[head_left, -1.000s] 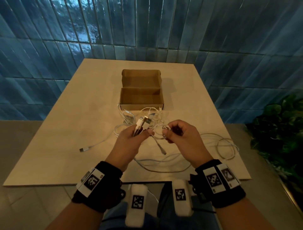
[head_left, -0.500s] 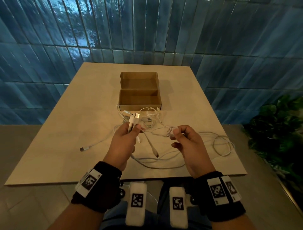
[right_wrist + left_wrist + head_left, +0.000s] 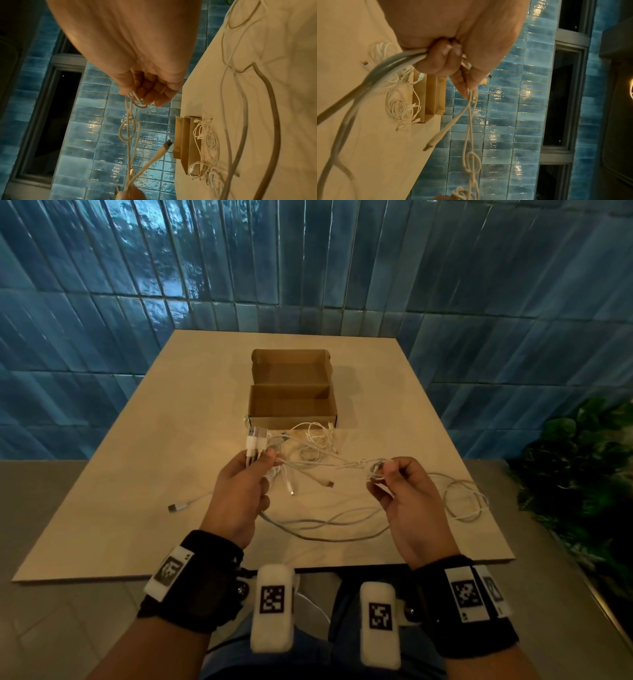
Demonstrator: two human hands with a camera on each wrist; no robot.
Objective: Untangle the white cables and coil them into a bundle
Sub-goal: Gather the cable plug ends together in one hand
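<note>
While the person sits at the pale rectangular tabletop (image 3: 113, 474), both hands are raised above it with the tangle of thin white cables (image 3: 318, 463) strung between them. The left hand (image 3: 239, 491) is clenched around a bunch of cable ends, whose white plugs with silver tips (image 3: 256, 440) stick up out of the fist; the left wrist view shows the fingers (image 3: 436, 63) curled over several strands, with thicker lengths trailing down and back toward the table. The right hand (image 3: 407, 494) pinches a small loop of the same cable between thumb and fingertips, its other fingers loosely curled. Between the two hands the strand runs nearly level, and a loose knot (image 3: 129, 129) sits partway along it. Two free connector ends (image 3: 310, 487) dangle below that span. More of the cable lies slack on the table: long curves near the front edge, a round loop off to the right (image 3: 466, 501), a small heap just in front of the open brown cardboard box (image 3: 291, 405), and one plug end (image 3: 176, 507) lying apart at the left. Behind the table stands a wall of glossy blue tiles (image 3: 342, 261), and a dark green leafy plant (image 3: 582, 474) fills the right side.
</note>
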